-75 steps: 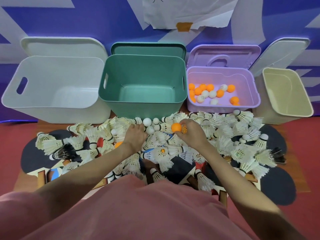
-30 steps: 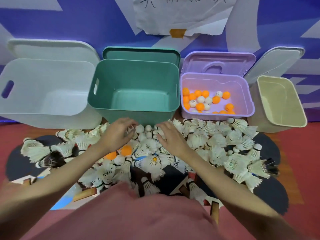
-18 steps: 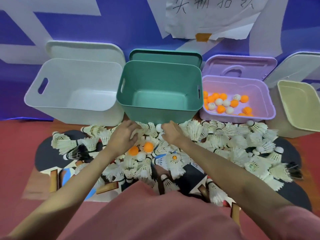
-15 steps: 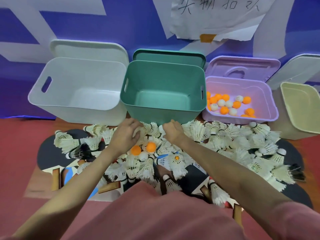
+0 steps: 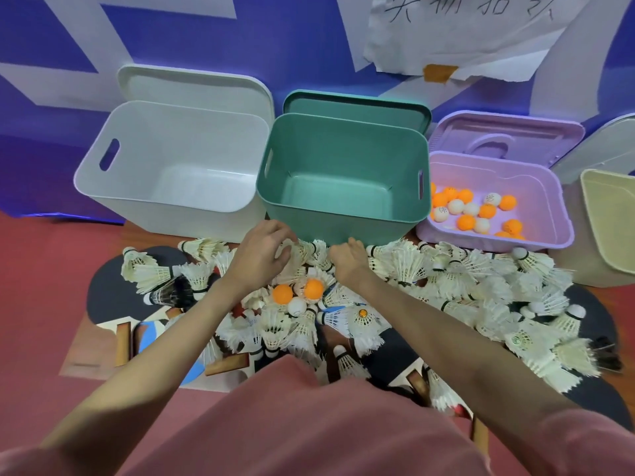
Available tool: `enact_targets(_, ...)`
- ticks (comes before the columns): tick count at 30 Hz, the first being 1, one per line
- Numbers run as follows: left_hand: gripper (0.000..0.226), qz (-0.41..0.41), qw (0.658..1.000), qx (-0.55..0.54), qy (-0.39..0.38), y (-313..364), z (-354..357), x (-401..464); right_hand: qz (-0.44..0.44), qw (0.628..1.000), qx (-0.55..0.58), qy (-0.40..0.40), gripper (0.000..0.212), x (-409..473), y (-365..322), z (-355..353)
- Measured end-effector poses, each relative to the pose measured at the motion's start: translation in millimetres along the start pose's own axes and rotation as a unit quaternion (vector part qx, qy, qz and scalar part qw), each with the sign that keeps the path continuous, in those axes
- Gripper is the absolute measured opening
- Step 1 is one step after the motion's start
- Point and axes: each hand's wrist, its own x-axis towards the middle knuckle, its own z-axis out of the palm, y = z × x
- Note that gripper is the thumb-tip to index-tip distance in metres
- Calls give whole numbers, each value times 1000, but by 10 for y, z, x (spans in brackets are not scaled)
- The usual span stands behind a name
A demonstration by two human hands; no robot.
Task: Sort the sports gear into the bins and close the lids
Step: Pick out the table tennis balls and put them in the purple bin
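— While both hands dig at the pile's twelve o'clock edge, what's held?
— Left hand (image 5: 261,255) curls round shuttlecocks (image 5: 446,280); right hand (image 5: 347,261) is fisted, contents hidden. Feathers look light and crushable; better to pinch the cork. Green bin (image 5: 343,221) sits just beyond.

The green bin (image 5: 343,180) and white bin (image 5: 171,166) stand open-topped with lids raised behind, so a hand could enter from above. Shuttlecocks (image 5: 464,280) crowd the floor right up to their front walls.
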Motion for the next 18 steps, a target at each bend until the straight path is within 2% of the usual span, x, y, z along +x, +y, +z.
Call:
enact_targets(3, 18, 12, 1000, 8, -5, 0, -2, 55, -5, 994, 83, 66, 12, -139, 141, -53)
enact_targets(7, 20, 44, 999, 6, -22, 104, 85, 154, 1, 962, 193, 194, 31, -477, 461, -5)
enact_targets(9, 20, 72, 996, 11, -51, 207, 212, 245, 20, 945, 234, 226, 37, -627, 606, 46)
enact_targets(13, 17, 77, 974, 80, -197, 403, 602, 536, 59, 923, 302, 230, 40, -826, 769, 117)
enact_targets(16, 10, 115, 929, 174, -307, 486, 809, 755, 79, 921, 305, 230, 39, -900, 840, 156)
enact_targets(18, 15, 145, 895, 232, -354, 541, 862, 873, 89, 920, 308, 224, 39, -937, 898, 179)
